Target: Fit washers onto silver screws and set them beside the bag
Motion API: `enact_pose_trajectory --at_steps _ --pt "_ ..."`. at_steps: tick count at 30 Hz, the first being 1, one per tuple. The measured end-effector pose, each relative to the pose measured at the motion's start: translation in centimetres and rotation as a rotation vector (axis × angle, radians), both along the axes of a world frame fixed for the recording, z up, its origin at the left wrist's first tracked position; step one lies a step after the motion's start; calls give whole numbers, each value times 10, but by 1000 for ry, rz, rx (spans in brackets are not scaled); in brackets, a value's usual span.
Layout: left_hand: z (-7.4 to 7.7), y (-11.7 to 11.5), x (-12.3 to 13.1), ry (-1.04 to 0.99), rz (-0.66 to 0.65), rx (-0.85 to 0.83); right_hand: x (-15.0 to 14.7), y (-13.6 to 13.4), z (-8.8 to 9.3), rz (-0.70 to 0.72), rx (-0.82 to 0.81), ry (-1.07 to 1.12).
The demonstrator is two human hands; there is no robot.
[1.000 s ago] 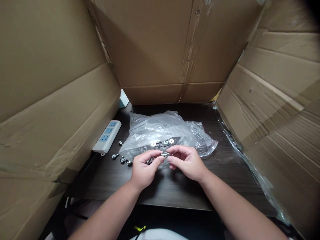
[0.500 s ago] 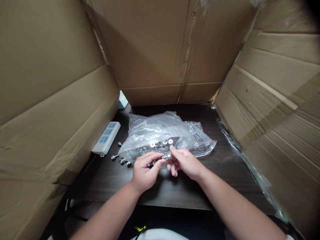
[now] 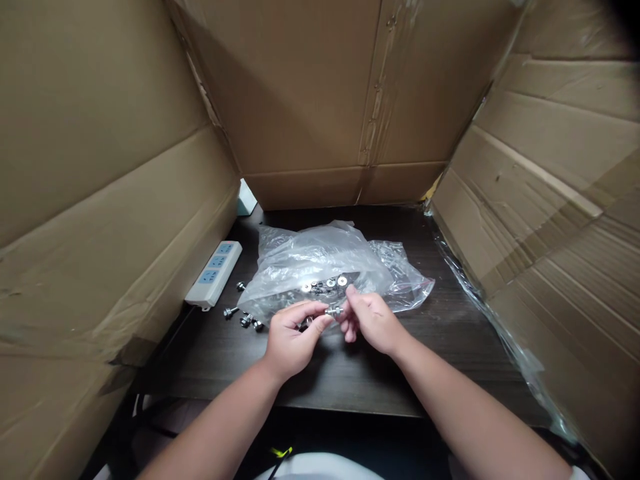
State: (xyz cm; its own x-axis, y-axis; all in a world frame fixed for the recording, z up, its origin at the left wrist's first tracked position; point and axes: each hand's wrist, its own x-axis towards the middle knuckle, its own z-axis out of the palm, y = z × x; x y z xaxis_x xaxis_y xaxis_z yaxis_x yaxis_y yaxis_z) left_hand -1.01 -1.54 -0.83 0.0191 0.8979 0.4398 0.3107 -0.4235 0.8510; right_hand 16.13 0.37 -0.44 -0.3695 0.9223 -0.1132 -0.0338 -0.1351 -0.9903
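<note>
A small silver bolt point(image 3: 334, 311) with a nut or washers on its shaft is held level above the table. My left hand point(image 3: 293, 337) pinches its left end between thumb and forefinger. Another small metal piece shows in the bend of the left fingers, too hidden to name. At the bolt's right end are the curled fingers of my right hand point(image 3: 370, 320), its thumb raised a little above. Just beyond my hands lies a clear plastic bag point(image 3: 310, 250), its mouth facing me, with several washers point(image 3: 343, 281) and dark small parts at the opening.
Several loose bolts point(image 3: 245, 320) lie left of the bag. A white power strip point(image 3: 214, 273) sits along the left cardboard wall point(image 3: 190, 173). Behind the first bag, to the right, is a second clear bag point(image 3: 413, 287) of metal parts. Cardboard also encloses the back and right of the dark table point(image 3: 465, 347).
My right thumb has lifted slightly and moved right, away from the bolt. My left hand keeps its pinch. The whole view has shifted very slightly.
</note>
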Motion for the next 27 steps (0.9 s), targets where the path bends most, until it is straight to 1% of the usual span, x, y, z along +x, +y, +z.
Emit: enact_pose_trajectory --at_steps 2,4,5,7,9,11,13,15,17,19,23,25,27 --pt "-1 0 -1 -39 16 -50 2 1 2 -8 57 92" --pt "-2 1 -1 -81 18 -84 3 0 5 15 117 156" --pt "-2 1 -1 -95 13 -90 3 -2 6 24 140 160" --pt "-2 0 -1 -102 1 -98 2 -3 6 23 165 83" --pt "-2 0 -1 -90 -10 -107 1 -3 3 -1 156 -55" --pt "-2 -1 0 -88 -8 -122 0 -2 1 -28 107 -109" --pt "-1 0 0 -106 0 -139 1 0 2 -49 80 -30" --pt "-1 0 0 -131 -1 -153 2 0 6 -41 112 84" --pt "-1 0 -1 -141 -11 -162 3 -1 10 -1 156 143" --pt "-1 0 -1 -134 -24 -161 2 -4 10 28 173 107" --pt "-1 0 0 -104 -45 -147 0 -4 3 37 161 -110" --pt "-2 0 0 -117 -39 -157 0 -2 1 32 130 -105" --pt "-3 0 0 -154 -40 -184 2 -1 3 8 130 -26"
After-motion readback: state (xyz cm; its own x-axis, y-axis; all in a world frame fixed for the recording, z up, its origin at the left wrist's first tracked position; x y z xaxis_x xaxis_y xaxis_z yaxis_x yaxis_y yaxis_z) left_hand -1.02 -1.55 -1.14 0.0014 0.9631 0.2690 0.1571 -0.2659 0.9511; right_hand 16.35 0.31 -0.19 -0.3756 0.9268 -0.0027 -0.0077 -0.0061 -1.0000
